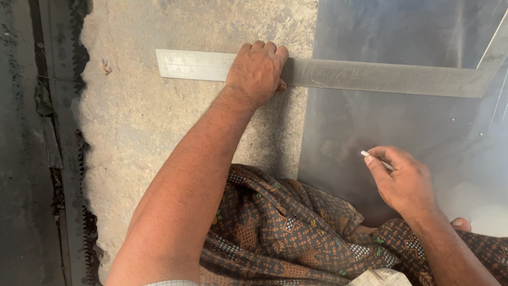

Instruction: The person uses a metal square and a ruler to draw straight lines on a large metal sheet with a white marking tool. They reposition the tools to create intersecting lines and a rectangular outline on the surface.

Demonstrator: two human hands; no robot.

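My left hand presses down on a long steel square ruler, fingers curled over its far edge. The ruler reaches from the concrete floor across a shiny metal sheet and bends upward at the far right corner. Over the sheet, below the ruler, my right hand pinches a thin white marking stick with its tip pointing up and left. The stick's tip sits just above the sheet surface; whether it touches I cannot tell.
Brown patterned cloth covers my lap at the bottom, with a toe showing at the right. The concrete slab ends at a ragged left edge beside a dark channel with metal strips.
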